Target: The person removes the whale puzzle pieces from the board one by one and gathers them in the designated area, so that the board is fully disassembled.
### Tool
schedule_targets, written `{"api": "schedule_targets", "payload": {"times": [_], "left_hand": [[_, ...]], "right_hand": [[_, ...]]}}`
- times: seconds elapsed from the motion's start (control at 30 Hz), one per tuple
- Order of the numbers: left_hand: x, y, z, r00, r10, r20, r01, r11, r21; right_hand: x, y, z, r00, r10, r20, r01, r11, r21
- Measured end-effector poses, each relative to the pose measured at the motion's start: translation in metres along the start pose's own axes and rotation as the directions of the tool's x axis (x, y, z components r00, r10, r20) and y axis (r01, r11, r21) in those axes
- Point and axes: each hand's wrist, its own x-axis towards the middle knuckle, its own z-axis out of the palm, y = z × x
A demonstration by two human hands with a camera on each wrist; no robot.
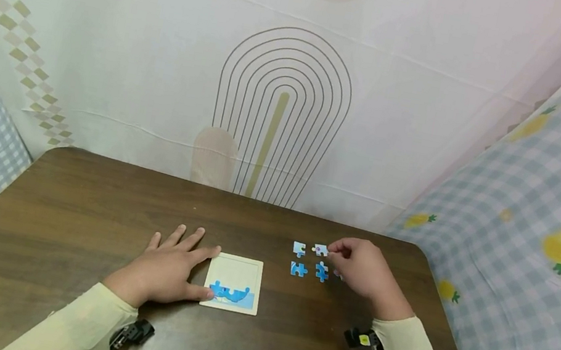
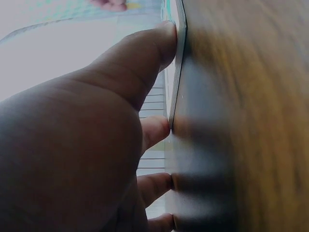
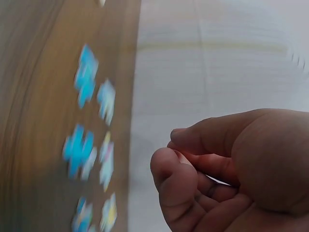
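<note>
A square, pale puzzle tray (image 1: 236,267) lies on the table, with blue puzzle pieces (image 1: 236,293) along its lower part. My left hand (image 1: 168,271) is spread at the tray's left side, thumb on the lower left edge and index fingertip at the upper left corner. In the left wrist view, the thumb (image 2: 145,50) presses on the tray's rim. My right hand (image 1: 361,267) hovers by loose puzzle pieces, nearest a white and purple piece (image 1: 320,249). Its fingers are curled with thumb and index tips together; the right wrist view shows no piece between them.
Several loose pieces lie in rows right of the tray, among them a light piece (image 1: 299,248) and blue pieces (image 1: 299,269). My right hand partly covers others. The brown table (image 1: 101,200) ends at a white patterned cloth (image 1: 161,85) behind, with a checked cloth (image 1: 516,242) at right.
</note>
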Motion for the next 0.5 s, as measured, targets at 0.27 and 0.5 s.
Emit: {"api": "schedule_targets", "payload": {"times": [0.27, 0.5], "left_hand": [[-0.001, 0.000, -0.001, 1.000, -0.007, 0.001, 0.007, 1.000, -0.008], [-0.001, 0.001, -0.001, 1.000, -0.004, -0.008, 0.004, 1.000, -0.005]], "right_hand": [[-0.007, -0.067, 0.042, 0.971, -0.224, 0.079, 0.230, 0.970, -0.082], [-0.012, -0.106, 0.086, 0.922, -0.340, 0.185, 0.358, 0.931, -0.073]]}}
